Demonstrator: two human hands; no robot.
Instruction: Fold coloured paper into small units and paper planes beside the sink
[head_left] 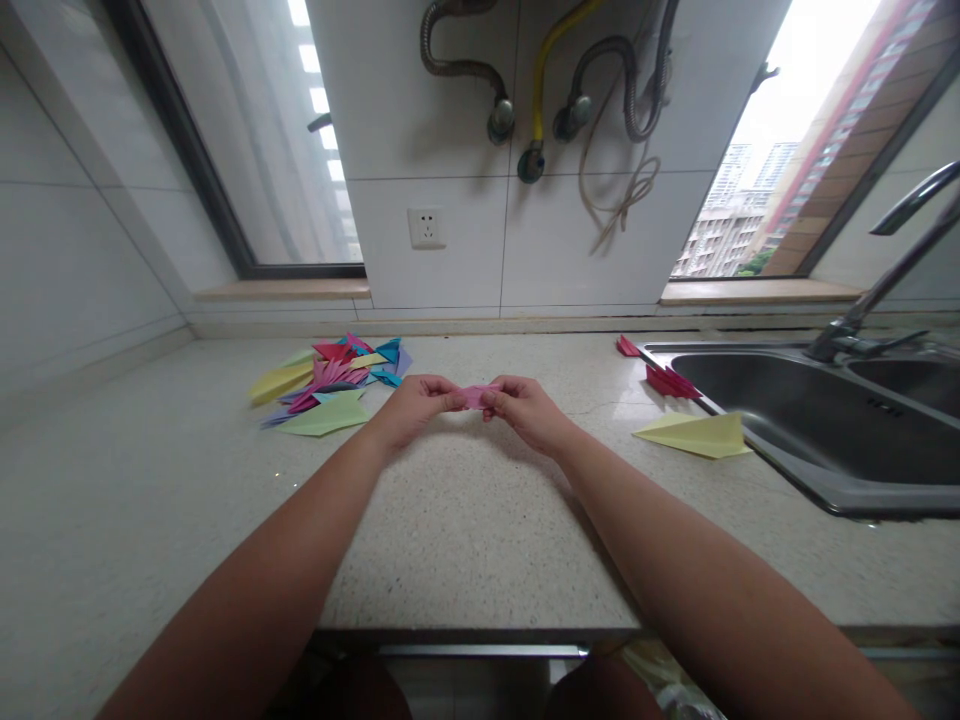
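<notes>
A small folded piece of pink paper (475,396) is held just above the speckled countertop (465,520), near its middle. My left hand (415,405) pinches its left end with closed fingers. My right hand (525,408) pinches its right end the same way. Both forearms reach in from the bottom of the view. Most of the paper is hidden between my fingertips.
A pile of coloured folded papers (330,385) lies at the back left. A yellow paper plane (697,435) rests by the steel sink (810,420), with red folded papers (664,378) behind it. A tap (885,280) stands at the right.
</notes>
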